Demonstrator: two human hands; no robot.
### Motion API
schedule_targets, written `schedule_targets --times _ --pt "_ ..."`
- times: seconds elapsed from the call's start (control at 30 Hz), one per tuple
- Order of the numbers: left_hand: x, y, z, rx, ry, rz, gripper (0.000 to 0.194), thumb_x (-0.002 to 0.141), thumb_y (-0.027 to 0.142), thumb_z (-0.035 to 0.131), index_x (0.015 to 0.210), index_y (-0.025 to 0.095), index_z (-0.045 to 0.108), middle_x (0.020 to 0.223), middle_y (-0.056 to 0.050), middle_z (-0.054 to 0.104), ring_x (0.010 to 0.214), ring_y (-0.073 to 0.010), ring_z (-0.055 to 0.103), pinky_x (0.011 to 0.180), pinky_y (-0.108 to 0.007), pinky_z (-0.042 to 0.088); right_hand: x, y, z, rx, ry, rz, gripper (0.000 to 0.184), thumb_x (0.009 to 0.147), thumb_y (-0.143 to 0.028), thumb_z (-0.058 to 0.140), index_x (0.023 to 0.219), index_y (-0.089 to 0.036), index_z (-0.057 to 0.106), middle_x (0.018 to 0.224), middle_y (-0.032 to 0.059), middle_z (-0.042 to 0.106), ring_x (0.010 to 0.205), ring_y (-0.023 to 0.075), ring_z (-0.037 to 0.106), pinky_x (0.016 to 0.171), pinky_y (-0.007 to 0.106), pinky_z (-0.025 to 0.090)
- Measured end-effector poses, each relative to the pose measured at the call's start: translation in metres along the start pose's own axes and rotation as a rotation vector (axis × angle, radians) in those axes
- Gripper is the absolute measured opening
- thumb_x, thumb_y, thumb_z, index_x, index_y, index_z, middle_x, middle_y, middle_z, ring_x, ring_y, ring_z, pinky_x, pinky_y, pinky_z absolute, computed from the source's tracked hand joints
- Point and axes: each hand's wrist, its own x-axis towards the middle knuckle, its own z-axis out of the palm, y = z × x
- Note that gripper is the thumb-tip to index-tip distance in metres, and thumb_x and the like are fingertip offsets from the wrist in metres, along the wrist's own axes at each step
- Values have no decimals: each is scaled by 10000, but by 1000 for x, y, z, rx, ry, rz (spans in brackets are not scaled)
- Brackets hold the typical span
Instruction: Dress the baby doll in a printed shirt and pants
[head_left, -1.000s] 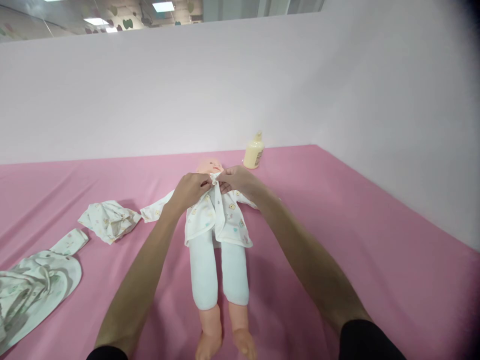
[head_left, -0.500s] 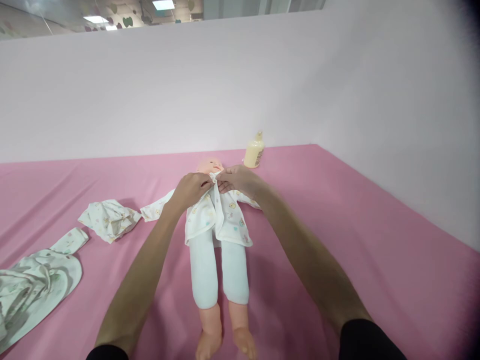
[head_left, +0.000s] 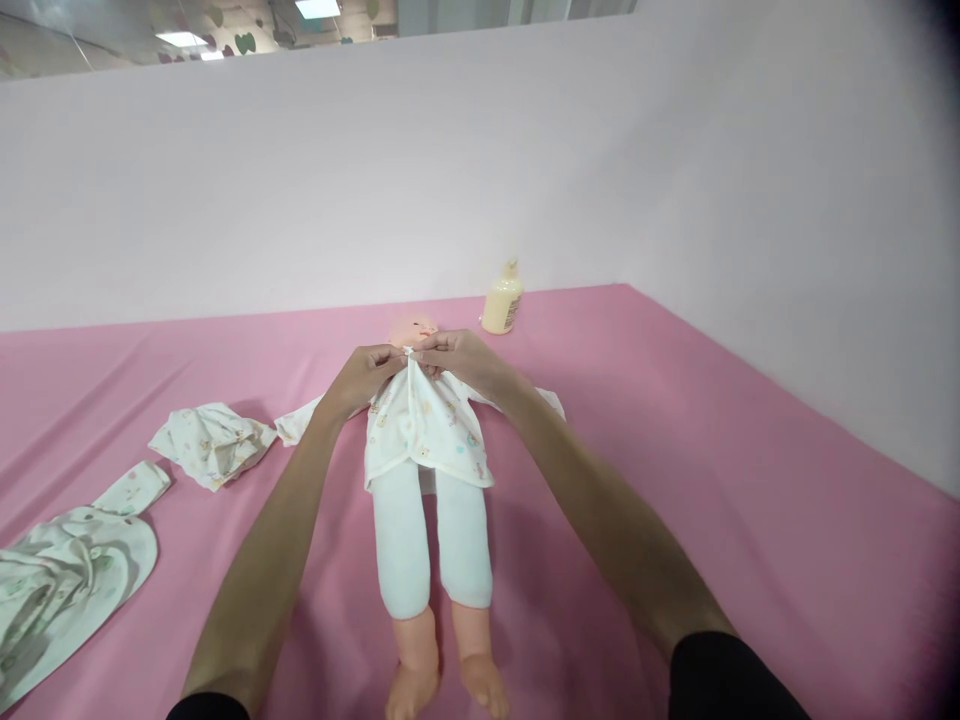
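A baby doll (head_left: 411, 596) lies on its back on a pink sheet (head_left: 600, 600), feet toward me, in white legs or trousers that end above bare feet. It wears a white printed baby jacket (head_left: 431, 430) whose front edges meet at the chest. My left hand (head_left: 367, 372) pinches the jacket at the neckline. Close beside it, my right hand (head_left: 459, 358) grips the other side of the same neckline. The fingertips nearly touch, and they hide the fastening. Part of the doll's head shows beyond my hands.
A pale yellow pump bottle (head_left: 502, 304) stands past the doll's head, near the white wall (head_left: 337, 190). To the left lie a crumpled printed cloth (head_left: 214, 445) and a larger heap of printed baby clothing (head_left: 82, 560).
My hands have drawn the jacket's two front edges together, closing the gap down the chest. The doll's right-side sleeve now reaches further out. The view has shifted slightly.
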Motion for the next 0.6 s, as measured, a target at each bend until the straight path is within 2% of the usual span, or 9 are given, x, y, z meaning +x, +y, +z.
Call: schedule_targets --times 0.13,0.33,0.6 --pt "-1 -1 1 -14 -5 -2 304 840 452 600 781 158 644 726 -36 621 644 -134 523 557 -241 386 2 0 8 -39 75 0 157 770 -289 758 799 -141 716 644 -10 613 594 89 528 589 216 448" --pt "-1 0 1 -31 -13 -4 339 817 485 641 759 151 648 654 -24 598 649 -144 542 563 -243 400 5 7 10 20 97 -6 241 711 -348 803 776 -143 694 639 -23 612 590 80 517 590 217 421" --pt "-6 3 -8 -72 -117 -41 323 832 462 627 913 168 732 836 -33 698 819 -178 610 741 -281 470 8 14 13 26 117 -17 361 615 -408 873 762 -154 663 612 -27 593 566 87 491 551 233 394"
